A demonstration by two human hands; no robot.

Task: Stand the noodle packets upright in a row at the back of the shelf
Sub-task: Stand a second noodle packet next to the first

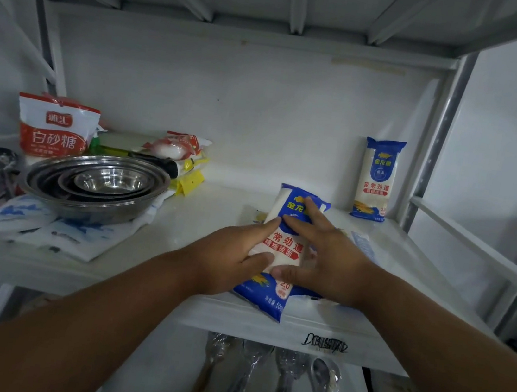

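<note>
**Inspector:** Shelf (215, 209) status first. White metal unit, one noodle packet (375, 179) standing upright against the back wall at the far right corner, blue ends, pale middle.

**Clerk:** And the packet being handled?

**Inspector:** Second noodle packet (285, 253) sits near the front edge, right of centre, lower end on the shelf and top leaning away toward the back. Same blue and white wrapper. Both hands are on it.

**Clerk:** Grip?

**Inspector:** Left hand (228, 258) wraps the packet's left edge, fingers along the side and thumb across the front. Right hand (322, 254) lies over the front, forefinger reaching up to the blue top, thumb pressed low near the other thumb. Its fingers look fairly straight rather than curled. More blue wrapper (306, 291) shows under the right hand; I cannot tell whether that is a further packet.

**Clerk:** Other items?

**Inspector:** Left side: nest of steel bowls (95, 186) resting on flat white and blue bags (47, 226). Behind them a red and white sugar bag (56, 127) stands upright. Beside it a loose heap of red, white and yellow packets (177, 151), well apart from the noodles. Below the shelf, wrapped ladles and spoons (283, 385) hang or lie in a row; which, I cannot tell.
</note>
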